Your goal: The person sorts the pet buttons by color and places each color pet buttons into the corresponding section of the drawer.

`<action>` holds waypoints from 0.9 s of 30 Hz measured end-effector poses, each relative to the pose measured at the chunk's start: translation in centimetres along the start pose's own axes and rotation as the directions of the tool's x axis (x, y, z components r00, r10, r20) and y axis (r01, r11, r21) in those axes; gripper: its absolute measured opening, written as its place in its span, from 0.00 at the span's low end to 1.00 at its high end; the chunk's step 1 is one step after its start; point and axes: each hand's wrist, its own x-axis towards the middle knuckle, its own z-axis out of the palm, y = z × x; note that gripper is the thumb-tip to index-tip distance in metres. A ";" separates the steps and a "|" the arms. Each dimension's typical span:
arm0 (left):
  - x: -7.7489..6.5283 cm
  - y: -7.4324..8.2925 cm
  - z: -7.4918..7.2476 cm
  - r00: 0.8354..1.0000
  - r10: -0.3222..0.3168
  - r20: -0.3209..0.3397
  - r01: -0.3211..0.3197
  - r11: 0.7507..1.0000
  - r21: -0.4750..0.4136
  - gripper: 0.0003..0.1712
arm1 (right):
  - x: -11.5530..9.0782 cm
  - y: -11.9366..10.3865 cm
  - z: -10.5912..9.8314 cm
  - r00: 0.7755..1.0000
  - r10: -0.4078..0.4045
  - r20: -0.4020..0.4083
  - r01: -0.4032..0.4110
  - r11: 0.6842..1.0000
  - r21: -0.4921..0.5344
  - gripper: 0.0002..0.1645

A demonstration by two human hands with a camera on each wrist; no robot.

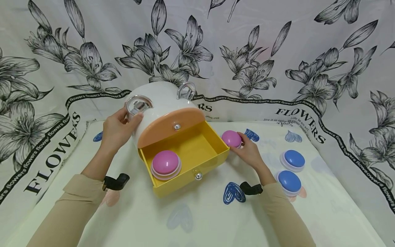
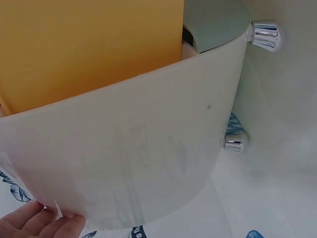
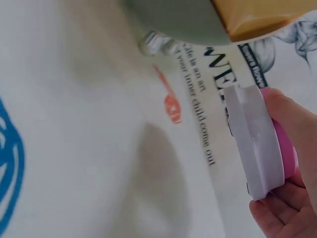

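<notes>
My left hand (image 1: 118, 128) grips the side of a white rounded drawer box (image 1: 160, 92), its thumb at a silver ring-shaped ear (image 1: 138, 104). In the left wrist view its fingertips (image 2: 62, 225) lie along the shell's edge. The lower yellow drawer (image 1: 191, 144) stands pulled out, under an orange drawer front (image 1: 171, 127) with a silver knob. One pink push button (image 1: 165, 162) on a white base lies inside at the left. Just right of the drawer, my right hand (image 1: 249, 151) pinches another pink push button (image 1: 231, 138); in the right wrist view its white base (image 3: 255, 144) is tilted on edge.
Two blue push buttons (image 1: 289, 181) with white bases lie on the cloth-covered table (image 1: 210, 219) at the right. A flower-printed curtain (image 1: 247, 68) hangs behind the box and round both sides. Silver feet (image 2: 266, 35) stick out from the box's underside.
</notes>
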 end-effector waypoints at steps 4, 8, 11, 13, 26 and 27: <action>0.0 0.0 0.0 1.000 -0.008 0.000 0.008 1.000 0.008 0.46 | -0.1 -1.0 -1.2 1.000 -0.025 -0.015 0.025 1.000 0.014 0.46; 0.0 -0.1 0.0 1.000 -0.014 0.003 0.014 1.000 0.019 0.45 | -0.2 -2.2 -2.2 0.998 -0.050 -0.034 0.050 0.999 0.013 0.46; 0.0 -0.1 0.1 1.000 -0.011 0.002 0.011 1.000 0.017 0.45 | -0.4 -3.2 -3.0 0.996 -0.073 -0.050 0.074 0.997 0.022 0.46; 0.1 -0.1 0.1 1.000 -0.007 -0.004 0.007 1.000 0.014 0.45 | -0.6 -3.9 -3.5 0.994 -0.089 -0.063 0.091 0.995 0.032 0.47; 0.0 0.0 0.1 1.000 -0.012 0.001 0.012 1.000 0.016 0.45 | -1.7 -8.3 -5.5 0.977 -0.204 -0.069 0.208 0.976 0.058 0.46; 0.0 0.1 0.0 1.000 -0.010 -0.003 0.010 1.000 0.019 0.45 | -1.8 -8.6 -5.5 0.975 -0.214 -0.061 0.217 0.974 0.058 0.46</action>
